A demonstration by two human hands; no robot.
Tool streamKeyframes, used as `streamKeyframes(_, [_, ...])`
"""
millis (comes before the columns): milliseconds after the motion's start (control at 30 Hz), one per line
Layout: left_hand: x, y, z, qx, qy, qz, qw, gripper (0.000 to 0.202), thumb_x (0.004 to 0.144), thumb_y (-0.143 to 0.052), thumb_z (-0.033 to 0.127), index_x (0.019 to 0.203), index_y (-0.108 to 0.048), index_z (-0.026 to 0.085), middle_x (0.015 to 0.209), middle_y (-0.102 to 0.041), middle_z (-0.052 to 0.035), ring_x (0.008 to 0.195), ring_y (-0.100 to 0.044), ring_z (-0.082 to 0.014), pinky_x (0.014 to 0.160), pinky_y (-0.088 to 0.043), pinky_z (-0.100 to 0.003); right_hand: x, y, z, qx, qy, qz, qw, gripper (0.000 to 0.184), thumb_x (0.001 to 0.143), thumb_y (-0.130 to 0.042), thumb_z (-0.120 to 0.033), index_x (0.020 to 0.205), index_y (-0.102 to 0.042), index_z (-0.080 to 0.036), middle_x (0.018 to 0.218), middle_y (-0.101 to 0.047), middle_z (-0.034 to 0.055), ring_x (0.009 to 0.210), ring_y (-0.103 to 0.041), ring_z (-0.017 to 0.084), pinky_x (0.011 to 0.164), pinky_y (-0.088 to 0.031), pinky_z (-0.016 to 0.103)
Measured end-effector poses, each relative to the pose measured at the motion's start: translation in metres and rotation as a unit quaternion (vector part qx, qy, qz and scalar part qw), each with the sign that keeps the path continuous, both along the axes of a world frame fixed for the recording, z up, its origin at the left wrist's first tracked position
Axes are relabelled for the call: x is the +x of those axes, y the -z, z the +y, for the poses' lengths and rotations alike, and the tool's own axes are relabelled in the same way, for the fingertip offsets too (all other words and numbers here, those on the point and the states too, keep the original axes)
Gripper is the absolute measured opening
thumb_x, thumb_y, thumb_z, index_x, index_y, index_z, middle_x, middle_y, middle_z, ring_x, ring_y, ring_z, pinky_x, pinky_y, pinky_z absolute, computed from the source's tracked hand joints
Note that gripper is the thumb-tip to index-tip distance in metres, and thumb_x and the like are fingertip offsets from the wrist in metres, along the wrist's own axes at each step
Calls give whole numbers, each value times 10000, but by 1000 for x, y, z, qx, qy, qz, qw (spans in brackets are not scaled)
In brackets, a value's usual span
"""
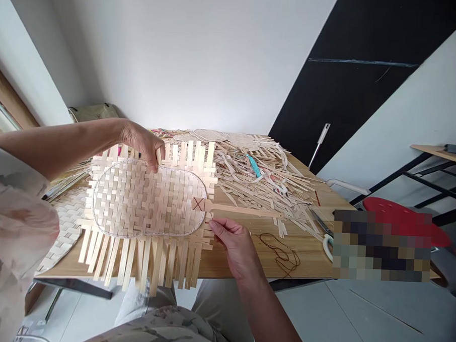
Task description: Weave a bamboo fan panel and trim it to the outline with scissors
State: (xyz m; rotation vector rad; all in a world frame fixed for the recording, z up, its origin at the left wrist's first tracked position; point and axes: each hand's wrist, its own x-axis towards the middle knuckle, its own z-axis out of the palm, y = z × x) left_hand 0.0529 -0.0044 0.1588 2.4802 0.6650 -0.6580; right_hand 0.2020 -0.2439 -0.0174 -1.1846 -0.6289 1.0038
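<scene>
A woven bamboo mat with loose strip ends lies on the wooden table. On it an oval fan outline is stitched, and a slim wooden handle points right. My left hand grips the mat's far edge, fingers curled over the strips. My right hand pinches the mat's near right edge just below the handle's base, where a cross is stitched.
A heap of loose bamboo strips covers the table's far right. A dark thread lies coiled beside my right hand. Scissors lie near the right edge. Another woven piece sits under the mat at left. A red stool stands right.
</scene>
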Motion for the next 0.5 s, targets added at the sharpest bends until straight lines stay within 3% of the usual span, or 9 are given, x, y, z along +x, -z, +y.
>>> streamKeyframes(167, [-1, 0, -1, -34, -13, 30, 999, 238, 645, -674, 332, 718, -664, 105, 686, -699, 4, 705, -590, -125, 725, -443, -250, 5, 6, 3, 19, 27, -31, 999, 269, 616, -748, -428, 681, -723, -169, 587, -626, 0, 548, -493, 107, 517, -382, 228])
streamKeyframes(300, [-5, 2, 0, -29, -32, 24, 999, 230, 621, -690, 320, 699, -644, 108, 688, -699, 6, 677, -574, -122, 746, -446, -274, 5, 3, -2, 47, 52, -142, 987, 238, 724, -664, -414, 717, -696, -178, 661, -644, 13, 652, -547, 149, 600, -424, 257])
streamKeyframes(367, [-6, 4, 0, -37, -42, 22, 998, 237, 619, -688, 307, 729, -642, 103, 737, -710, -7, 716, -590, -131, 763, -447, -280, 3, -2, -6, 74, 92, -235, 965, 201, 761, -633, -374, 708, -674, -185, 665, -621, 9, 638, -535, 149, 587, -422, 258])
streamKeyframes(500, [-7, 5, 0, -35, -48, 23, 998, 249, 617, -688, 310, 735, -641, 96, 750, -711, -19, 744, -598, -141, 780, -447, -286, -3, -9, -12, 138, 132, -421, 887, 130, 821, -576, -258, 747, -663, -197, 742, -595, 25, 663, -548, 148, 580, -431, 251])
